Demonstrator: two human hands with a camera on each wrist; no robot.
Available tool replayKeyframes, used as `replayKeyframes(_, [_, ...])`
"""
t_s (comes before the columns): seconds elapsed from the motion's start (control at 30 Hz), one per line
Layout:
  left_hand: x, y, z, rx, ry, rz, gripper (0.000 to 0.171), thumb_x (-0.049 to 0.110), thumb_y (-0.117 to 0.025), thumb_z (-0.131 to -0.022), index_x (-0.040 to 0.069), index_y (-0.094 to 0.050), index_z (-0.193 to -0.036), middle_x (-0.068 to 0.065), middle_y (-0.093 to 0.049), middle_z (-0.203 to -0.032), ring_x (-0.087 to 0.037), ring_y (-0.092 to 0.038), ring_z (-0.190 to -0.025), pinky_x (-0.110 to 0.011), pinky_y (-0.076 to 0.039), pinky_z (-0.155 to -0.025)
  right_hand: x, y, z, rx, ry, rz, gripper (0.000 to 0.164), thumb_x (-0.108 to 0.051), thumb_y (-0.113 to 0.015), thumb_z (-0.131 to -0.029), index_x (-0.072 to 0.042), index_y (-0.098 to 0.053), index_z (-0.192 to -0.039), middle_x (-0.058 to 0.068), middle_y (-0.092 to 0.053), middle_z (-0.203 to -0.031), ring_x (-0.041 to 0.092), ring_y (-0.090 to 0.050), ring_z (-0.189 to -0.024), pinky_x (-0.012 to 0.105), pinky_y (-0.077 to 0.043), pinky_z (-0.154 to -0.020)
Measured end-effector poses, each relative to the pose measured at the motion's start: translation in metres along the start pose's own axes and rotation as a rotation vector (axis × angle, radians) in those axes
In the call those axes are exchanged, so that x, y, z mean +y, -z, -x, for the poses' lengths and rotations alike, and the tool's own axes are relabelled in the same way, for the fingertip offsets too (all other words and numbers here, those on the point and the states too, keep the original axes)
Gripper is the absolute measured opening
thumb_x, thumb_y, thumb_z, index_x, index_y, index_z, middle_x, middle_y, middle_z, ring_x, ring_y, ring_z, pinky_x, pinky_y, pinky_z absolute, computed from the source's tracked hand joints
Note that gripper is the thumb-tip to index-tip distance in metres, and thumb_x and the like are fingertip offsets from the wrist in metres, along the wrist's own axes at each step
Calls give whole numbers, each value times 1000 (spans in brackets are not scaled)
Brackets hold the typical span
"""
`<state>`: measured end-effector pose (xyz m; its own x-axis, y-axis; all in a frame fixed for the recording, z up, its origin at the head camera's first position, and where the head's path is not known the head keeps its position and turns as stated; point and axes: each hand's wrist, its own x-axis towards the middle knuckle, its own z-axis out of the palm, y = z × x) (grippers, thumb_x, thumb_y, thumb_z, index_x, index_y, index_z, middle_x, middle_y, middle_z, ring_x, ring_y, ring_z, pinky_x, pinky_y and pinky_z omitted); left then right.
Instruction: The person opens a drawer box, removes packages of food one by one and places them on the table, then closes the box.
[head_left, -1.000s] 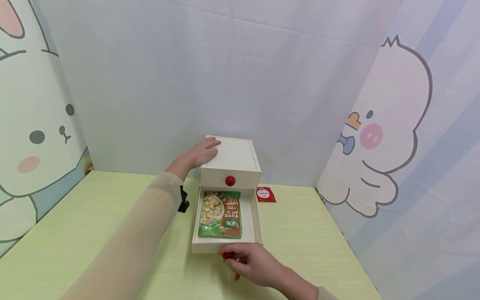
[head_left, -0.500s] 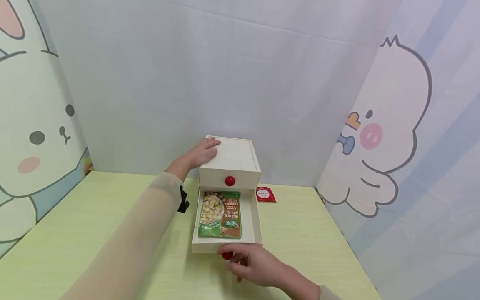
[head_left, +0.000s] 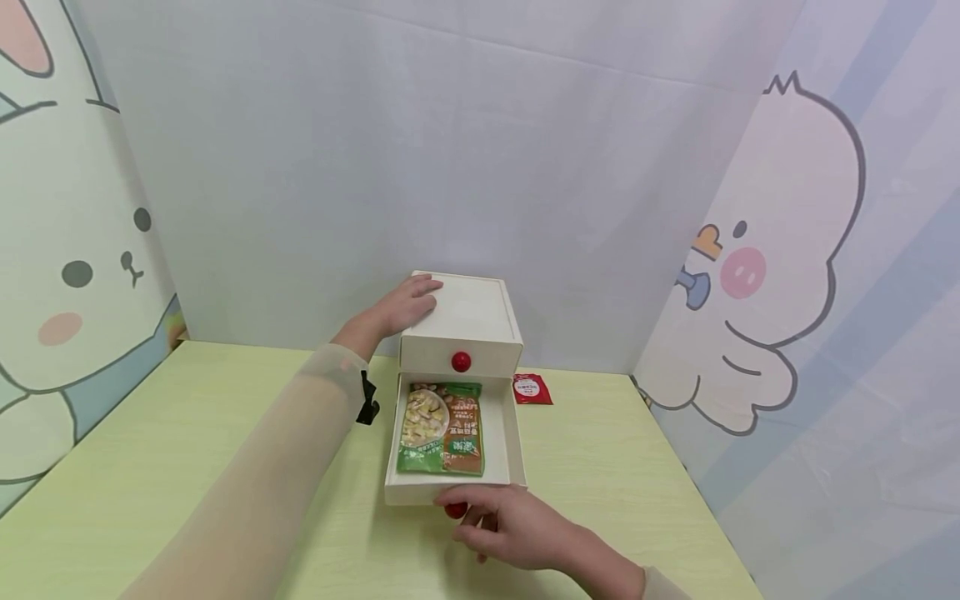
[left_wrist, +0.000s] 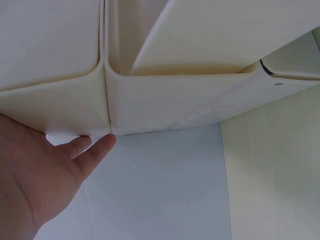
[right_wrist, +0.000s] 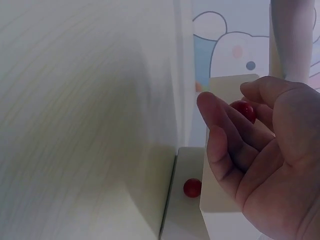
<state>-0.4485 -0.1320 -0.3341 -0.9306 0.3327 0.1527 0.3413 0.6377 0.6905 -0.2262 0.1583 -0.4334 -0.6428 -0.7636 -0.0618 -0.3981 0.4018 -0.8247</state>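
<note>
A white drawer unit (head_left: 468,308) stands at the table's back. One drawer (head_left: 500,450) is pulled out, and a green and brown printed food packet (head_left: 441,429) lies flat in it. My left hand (head_left: 397,308) rests on the unit's top at its left edge; the left wrist view shows its fingers (left_wrist: 95,155) along the side. At the open drawer's front, my right hand (head_left: 517,527) is around its red knob (head_left: 455,510), forefinger along the front rim and thumb apart from the knob. In the right wrist view its fingers (right_wrist: 220,145) look loosely bent beside that knob (right_wrist: 243,111).
A closed upper drawer bears another red knob (head_left: 461,362). Below the open drawer, the right wrist view shows a lower drawer with its own red knob (right_wrist: 192,188). A small red packet (head_left: 532,388) lies on the pale table (head_left: 615,475), right of the unit.
My right thumb has drawn back slightly from the open drawer's knob, and the right wrist has shifted a little to the right. The left hand, drawer and packets have not moved.
</note>
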Motion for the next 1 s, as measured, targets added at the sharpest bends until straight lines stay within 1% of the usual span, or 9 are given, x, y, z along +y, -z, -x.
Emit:
replayKeyframes(0.2, [-2, -1, -2, -6, -8, -8, 64, 32, -32, -115, 8, -31, -173, -17, -10, -186, -42, -4, -173, -64, -9, -138, -12, 12, 4, -56, 68, 155, 31, -18, -68, -110, -21, -71, -141, -8, -75, -106, -10, -64, -77, 18, -62, -71])
replayKeyframes(0.4, [-1, 0, -1, -8, -3, -5, 63, 32, -31, -115, 8, -31, -174, -17, -10, -186, -42, -3, -173, -64, -9, -138, -39, 38, 5, -153, 101, 328, 24, -21, -68, -110, -25, -77, -132, -17, -77, -101, -12, -61, -81, 14, -59, -75])
replayKeyframes(0.47, [-1, 0, -1, -7, -4, 1, 63, 31, -32, -115, 8, -31, -174, -16, -10, -186, -42, -4, -173, -64, -9, -138, -49, 47, 2, -166, 104, 368, 23, -22, -68, -109, -24, -79, -130, -17, -79, -102, -12, -62, -82, 14, -59, -76])
replayKeyframes(0.5, [-1, 0, -1, -7, -4, 2, 63, 31, -32, -114, 8, -31, -174, -17, -10, -186, -42, -4, -173, -64, -9, -138, -53, 52, 0, -169, 100, 382, 23, -22, -68, -109, -24, -79, -129, -17, -79, -106, -11, -62, -82, 14, -58, -76])
replayKeyframes(0.57, [-1, 0, -1, -6, -6, 7, 63, 30, -32, -114, 8, -31, -174, -16, -11, -186, -42, -4, -173, -64, -10, -138, -61, 61, -6, -165, 99, 415, 22, -23, -69, -109, -23, -80, -128, -15, -80, -106, -10, -63, -82, 15, -58, -75])
replayKeyframes(0.7, [-1, 1, 0, -6, -12, 7, 63, 29, -32, -114, 8, -32, -173, -17, -11, -186, -42, -4, -173, -64, -10, -138, -75, 78, -21, -155, 67, 472, 22, -25, -70, -108, -25, -81, -127, -17, -79, -100, -7, -63, -79, 17, -57, -71])
replayKeyframes(0.73, [-1, 1, 0, -6, -13, 8, 63, 29, -32, -114, 7, -32, -173, -17, -11, -185, -42, -5, -173, -64, -10, -138, -77, 82, -25, -157, 58, 481, 21, -26, -71, -108, -25, -81, -126, -17, -77, -95, -5, -64, -79, 18, -57, -70])
replayKeyframes(0.87, [-1, 1, -1, -4, -10, 0, 63, 29, -33, -114, 8, -32, -173, -17, -12, -185, -42, -5, -172, -64, -10, -138, -86, 94, -43, -170, 15, 520, 19, -30, -72, -107, -27, -81, -124, -19, -75, -92, -1, -68, -81, 21, -56, -71])
replayKeyframes(1.0, [-1, 1, -1, 1, 0, 4, 63, 31, -34, -114, 10, -34, -173, -15, -14, -186, -41, -7, -173, -64, -12, -138, -91, 102, -62, -172, 1, 591, 21, -28, -71, -107, -23, -81, -125, -17, -76, -92, -2, -69, -82, 22, -57, -71])
